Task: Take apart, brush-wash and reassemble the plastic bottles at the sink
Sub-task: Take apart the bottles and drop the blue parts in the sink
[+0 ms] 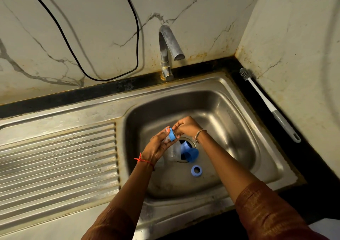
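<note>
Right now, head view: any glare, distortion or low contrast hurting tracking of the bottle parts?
Head view: dim warm light; glare streaks on the drainboard and sink wall; wide-angle bend curves counter edges; the clear bottle over the drain barely separates from steel; the blue ring and the small bottle between left hand and right hand read clearly.

Text, brands, labels: none readable anywhere in view.
Numbers, signs: none readable.
Clear bottle [173, 153]: too blurred to tell whether it bears any marking.
Brush [261, 94]: handle too small in view to make out any print.
</note>
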